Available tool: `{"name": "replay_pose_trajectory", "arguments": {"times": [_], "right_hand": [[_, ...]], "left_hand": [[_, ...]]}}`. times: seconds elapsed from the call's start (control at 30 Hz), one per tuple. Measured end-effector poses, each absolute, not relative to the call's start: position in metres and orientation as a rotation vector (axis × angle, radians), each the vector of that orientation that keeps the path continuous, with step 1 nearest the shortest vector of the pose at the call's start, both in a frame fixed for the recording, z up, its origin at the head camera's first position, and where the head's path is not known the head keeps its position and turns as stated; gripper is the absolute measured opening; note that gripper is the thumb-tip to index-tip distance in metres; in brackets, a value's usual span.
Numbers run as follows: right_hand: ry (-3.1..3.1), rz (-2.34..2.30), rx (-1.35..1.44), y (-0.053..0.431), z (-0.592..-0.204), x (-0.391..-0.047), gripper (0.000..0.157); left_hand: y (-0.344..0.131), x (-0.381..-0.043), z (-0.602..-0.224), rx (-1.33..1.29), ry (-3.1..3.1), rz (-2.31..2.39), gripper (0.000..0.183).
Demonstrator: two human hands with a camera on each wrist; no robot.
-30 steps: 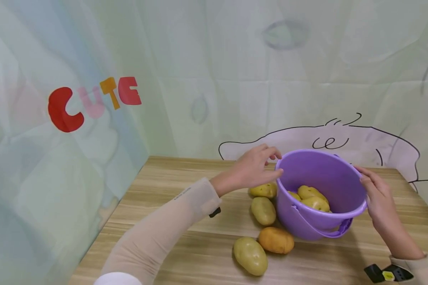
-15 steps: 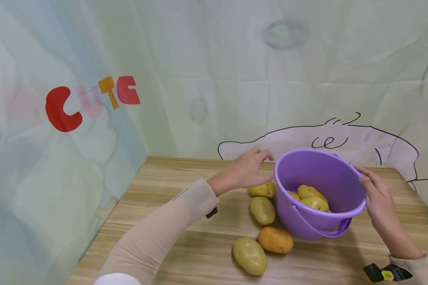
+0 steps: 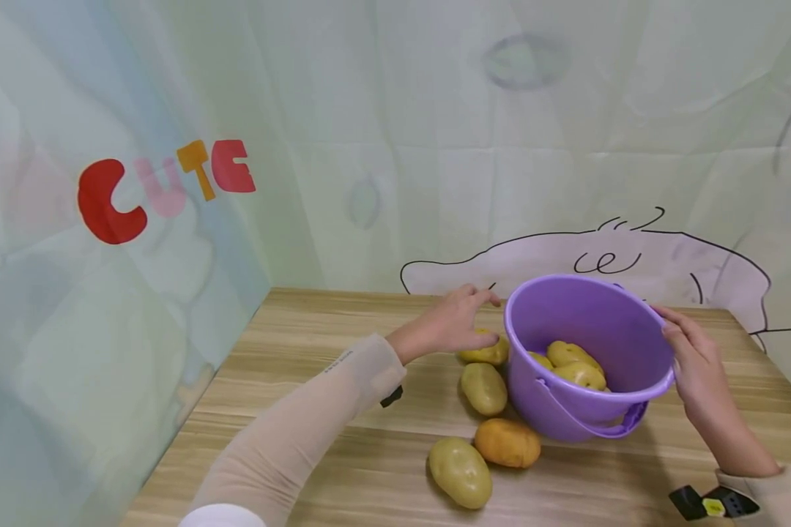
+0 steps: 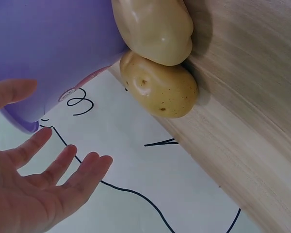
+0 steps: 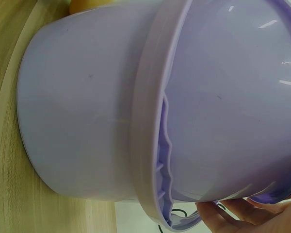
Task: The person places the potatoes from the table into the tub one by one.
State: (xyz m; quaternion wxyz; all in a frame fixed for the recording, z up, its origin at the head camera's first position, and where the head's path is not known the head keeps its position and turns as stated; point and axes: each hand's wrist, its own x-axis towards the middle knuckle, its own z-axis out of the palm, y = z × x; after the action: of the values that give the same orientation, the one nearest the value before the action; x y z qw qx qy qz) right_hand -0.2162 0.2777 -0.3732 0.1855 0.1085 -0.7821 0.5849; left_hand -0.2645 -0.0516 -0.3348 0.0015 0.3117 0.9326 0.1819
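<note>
A purple bucket [image 3: 554, 413] stands on the wooden table with several yellow potatoes [image 3: 578, 375] inside it. My right hand [image 3: 702, 369] grips the bucket's right side at the rim; in the right wrist view its fingers [image 5: 213, 216] touch the outer wall. My left hand [image 3: 451, 322] is apart from the bucket's left side, fingers spread and holding nothing. In the head view, its thumb overlaps a yellow potato [image 3: 486, 354] on the table. The left wrist view shows this potato [image 4: 160, 90] apart from the hand, against a paler potato [image 4: 155, 29].
Along the bucket's left lie a greenish potato [image 3: 484, 389], an orange-brown potato [image 3: 507, 443] and another greenish potato [image 3: 460, 473] nearer me. The bucket's handle [image 3: 622, 428] hangs down in front. A printed cloth backdrop [image 3: 343, 146] rises behind the wooden table [image 3: 290, 329].
My left hand has moved left and slightly down, away from the bucket's rim. The right hand keeps its place on the bucket, and the potatoes lie as before.
</note>
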Motion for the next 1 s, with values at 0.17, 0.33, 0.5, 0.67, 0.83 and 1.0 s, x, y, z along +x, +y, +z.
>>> {"name": "replay_pose_trajectory", "arguments": {"times": [0.17,0.33,0.5,0.67,0.83,1.0], "right_hand": [[-2.230,1.612,0.276,0.276,-0.372,-0.215,0.035],[-2.230,1.594,0.290,0.276,-0.372,-0.214,0.036],[-2.223,1.602,0.293,0.277,-0.372,-0.215,0.036],[-2.235,1.586,0.291,0.276,-0.372,-0.214,0.036],[-2.228,1.613,0.294,0.276,-0.372,-0.214,0.036],[-2.220,1.635,0.292,0.276,-0.372,-0.215,0.036]], "left_hand": [[-0.050,-0.269,-0.341,0.985,2.921,0.546,0.056],[-0.048,-0.273,-0.347,0.987,2.918,0.506,0.057],[-0.048,-0.278,-0.352,0.970,2.904,0.509,0.058],[-0.046,-0.283,-0.359,0.961,2.897,0.501,0.061],[-0.043,-0.289,-0.366,0.971,2.905,0.472,0.062],[-0.040,-0.293,-0.375,0.977,2.913,0.429,0.061]]}}
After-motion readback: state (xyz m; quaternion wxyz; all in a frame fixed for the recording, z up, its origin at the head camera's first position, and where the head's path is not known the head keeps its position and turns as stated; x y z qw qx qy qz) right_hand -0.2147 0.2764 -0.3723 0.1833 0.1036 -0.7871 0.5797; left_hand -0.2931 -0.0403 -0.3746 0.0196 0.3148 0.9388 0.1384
